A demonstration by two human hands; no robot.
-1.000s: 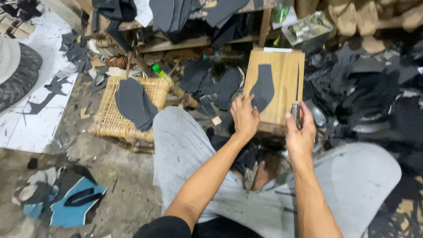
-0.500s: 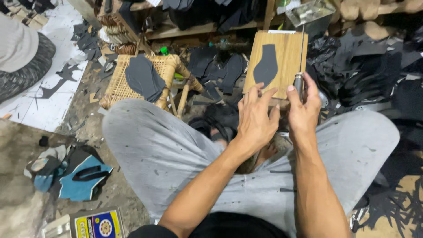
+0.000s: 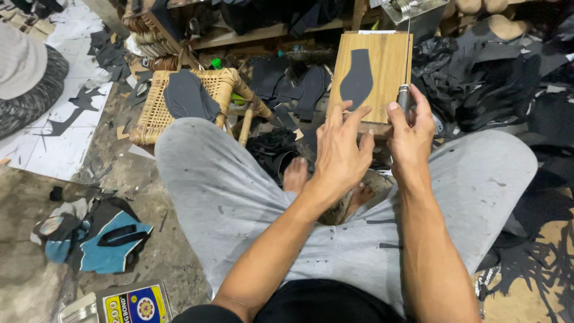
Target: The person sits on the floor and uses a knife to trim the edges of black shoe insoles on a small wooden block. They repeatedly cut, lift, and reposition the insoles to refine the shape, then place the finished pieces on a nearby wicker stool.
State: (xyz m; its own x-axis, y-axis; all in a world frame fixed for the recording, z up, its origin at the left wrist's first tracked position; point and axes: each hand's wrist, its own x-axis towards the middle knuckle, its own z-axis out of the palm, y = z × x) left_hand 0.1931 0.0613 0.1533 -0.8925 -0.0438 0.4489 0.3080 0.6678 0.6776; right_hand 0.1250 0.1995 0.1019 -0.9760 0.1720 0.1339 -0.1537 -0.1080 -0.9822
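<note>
A wooden board [image 3: 387, 66] rests tilted in front of my knees, with a dark cut-out piece of material [image 3: 357, 78] lying flat on it. My left hand [image 3: 339, 152] hovers at the board's near edge, fingers spread, fingertips just short of the dark piece. My right hand [image 3: 410, 128] grips a thin knife-like tool [image 3: 405, 96] by its dark handle; the narrow blade runs up along the board's right side. My legs in grey trousers [image 3: 215, 191] fill the middle, and my bare feet show beneath the board.
A woven rattan stool [image 3: 152, 98] carrying dark cut pieces [image 3: 185, 96] stands to the left. Black scraps heap up at right [image 3: 496, 84]. A blue and black shoe part [image 3: 107, 239] and a flat tin [image 3: 128, 305] lie lower left. Another person's clothed knee [image 3: 27, 78] shows far left.
My left hand pulled back from the dark piece on the board to the near edge. My head came closer and lower; the right hand kept its hold on the tool.
</note>
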